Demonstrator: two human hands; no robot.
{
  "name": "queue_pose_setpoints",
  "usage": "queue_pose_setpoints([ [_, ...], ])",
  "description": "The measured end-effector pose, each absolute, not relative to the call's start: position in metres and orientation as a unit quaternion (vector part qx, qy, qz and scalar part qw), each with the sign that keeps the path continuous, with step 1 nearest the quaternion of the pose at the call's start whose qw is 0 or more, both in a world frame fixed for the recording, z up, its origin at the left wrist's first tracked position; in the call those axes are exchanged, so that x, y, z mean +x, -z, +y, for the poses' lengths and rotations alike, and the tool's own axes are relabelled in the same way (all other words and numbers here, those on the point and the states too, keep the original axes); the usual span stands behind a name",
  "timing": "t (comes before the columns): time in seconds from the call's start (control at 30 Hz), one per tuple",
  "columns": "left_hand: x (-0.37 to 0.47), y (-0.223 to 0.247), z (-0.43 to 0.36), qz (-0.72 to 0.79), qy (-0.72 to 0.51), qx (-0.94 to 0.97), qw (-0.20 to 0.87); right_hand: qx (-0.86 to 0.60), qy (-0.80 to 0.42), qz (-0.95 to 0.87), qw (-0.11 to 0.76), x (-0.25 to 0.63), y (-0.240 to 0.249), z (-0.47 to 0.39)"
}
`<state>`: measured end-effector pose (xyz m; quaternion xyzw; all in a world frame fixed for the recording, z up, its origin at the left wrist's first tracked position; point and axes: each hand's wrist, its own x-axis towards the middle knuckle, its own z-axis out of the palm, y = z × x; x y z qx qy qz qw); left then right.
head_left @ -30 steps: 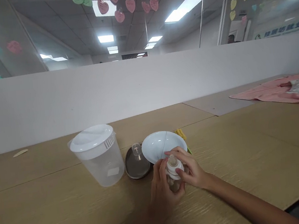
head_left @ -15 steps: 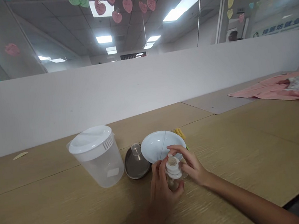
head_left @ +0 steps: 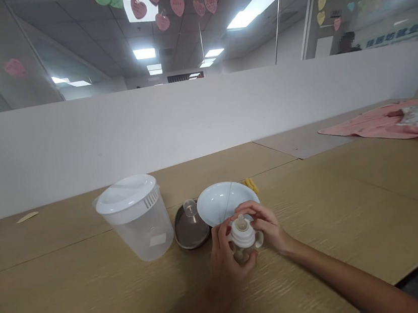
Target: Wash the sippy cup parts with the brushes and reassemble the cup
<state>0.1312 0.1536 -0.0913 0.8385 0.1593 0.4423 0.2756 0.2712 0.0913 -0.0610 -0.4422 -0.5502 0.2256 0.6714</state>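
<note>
A baby bottle (head_left: 243,238) with a white collar, a clear teat and white side handles stands upright between my hands, just in front of the white bowl (head_left: 214,199). My left hand (head_left: 227,258) is wrapped round its clear body from the left, thumb in front. On the far right side of the collar, the curled fingers of my right hand (head_left: 265,223) rest close to the teat and the right handle; their tips are partly hidden. Left of the bowl, a small clear cap (head_left: 190,208) sits on a dark oval tray (head_left: 188,235).
A lidded translucent bucket (head_left: 145,230) stands to the left. Something yellow (head_left: 251,185) lies behind the bowl. Pink cloth (head_left: 365,122) covers the table's far right. A low white partition (head_left: 152,128) with glass above runs along the back. A person (head_left: 348,42) shows beyond the glass.
My right-hand fingers have drawn back slightly from the teat, and the collar and right handle show more clearly. My left hand keeps its hold on the baby bottle.
</note>
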Motion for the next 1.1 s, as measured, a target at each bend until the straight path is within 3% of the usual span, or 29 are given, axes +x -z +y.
queue_pose_setpoints([
  [0.23,0.130,0.093,0.154,0.158,-0.441,0.837,0.283,-0.407,-0.290,-0.473,0.726,0.272,0.058,0.099],
  [0.43,0.130,0.091,0.154,0.147,-0.445,0.835,0.288,-0.396,-0.379,-0.502,0.669,0.280,0.054,0.098],
  [0.83,0.131,0.095,0.157,0.137,-0.455,0.829,0.294,-0.441,-0.286,-0.667,0.528,0.282,0.043,0.090],
  [1.0,0.130,0.093,0.157,0.151,-0.442,0.830,0.306,-0.425,-0.291,-0.682,0.519,0.283,0.038,0.089],
  [1.1,0.130,0.092,0.156,0.152,-0.440,0.833,0.301,-0.429,-0.235,-0.703,0.516,0.282,0.043,0.088],
])
